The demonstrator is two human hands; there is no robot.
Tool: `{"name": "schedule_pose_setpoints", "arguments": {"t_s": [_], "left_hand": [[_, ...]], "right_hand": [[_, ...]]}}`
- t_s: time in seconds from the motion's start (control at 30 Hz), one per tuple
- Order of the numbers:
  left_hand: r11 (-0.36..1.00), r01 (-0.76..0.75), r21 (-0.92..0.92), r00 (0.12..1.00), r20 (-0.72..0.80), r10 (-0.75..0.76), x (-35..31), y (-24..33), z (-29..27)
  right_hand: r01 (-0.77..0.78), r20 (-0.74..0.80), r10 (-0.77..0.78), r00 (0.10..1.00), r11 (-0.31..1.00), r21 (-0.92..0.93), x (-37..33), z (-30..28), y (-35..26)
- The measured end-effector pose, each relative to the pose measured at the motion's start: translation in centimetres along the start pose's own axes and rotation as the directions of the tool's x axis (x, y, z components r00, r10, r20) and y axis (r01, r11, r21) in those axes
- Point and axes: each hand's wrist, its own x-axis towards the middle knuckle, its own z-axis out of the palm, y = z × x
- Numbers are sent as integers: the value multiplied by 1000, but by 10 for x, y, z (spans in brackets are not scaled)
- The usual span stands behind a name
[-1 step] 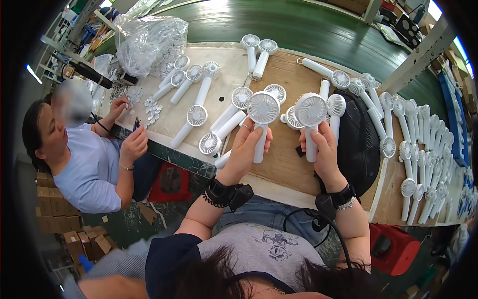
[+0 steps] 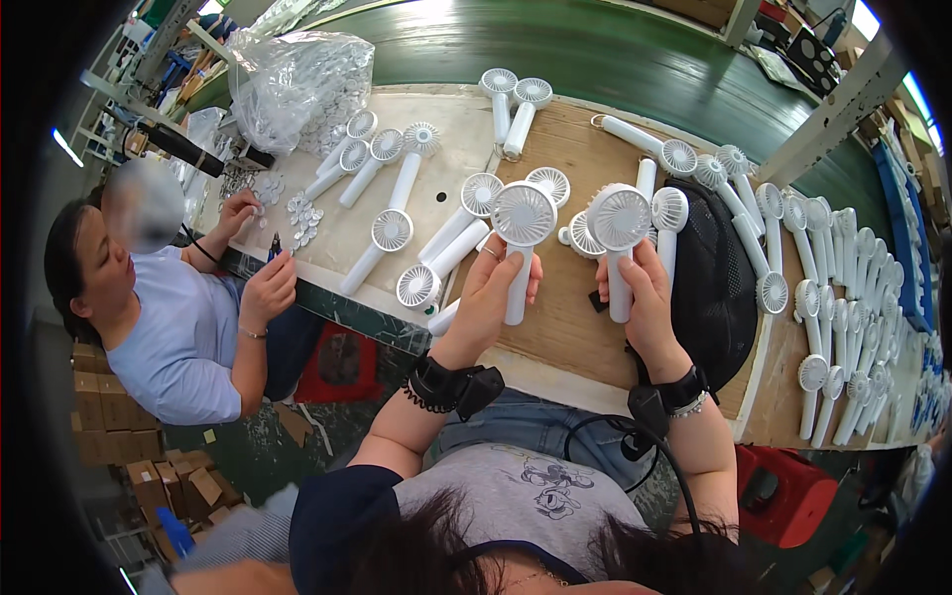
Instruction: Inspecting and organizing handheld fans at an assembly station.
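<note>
Fans [image 2: 525, 214] are held side by side: left hand [image 2: 489, 296] closed around one handle [image 2: 517, 297], right hand [image 2: 652, 296] around another, near a black bag [image 2: 712, 293] on the bench [image 2: 555, 379].

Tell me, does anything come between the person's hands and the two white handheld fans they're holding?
Nothing visible does. The left hand is closed directly around the handle of one white handheld fan, the right hand around that of a second fan. Other fans lie on the worktable beyond, not in between.

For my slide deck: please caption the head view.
Left grip and right grip each hold a white handheld fan over a workbench strewn with more.
</note>
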Motion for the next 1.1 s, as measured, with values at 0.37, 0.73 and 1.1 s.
{"name": "schedule_pose_setpoints", "arguments": {"t_s": [0.37,0.73,1.1], "left_hand": [[989,-64,-136,997,21,68,-3,9,-7],[997,-19,78,963,-268,39,4,-9,-22],[997,-24,73,1000,-11,25,3,-6,6]], "right_hand": [[11,-67,-7,998,998,67,2,3,-2],[77,-75,-65,995,983,169,12,0,13],[147,-30,-145,989,985,91,-5,-6,-3]]}}
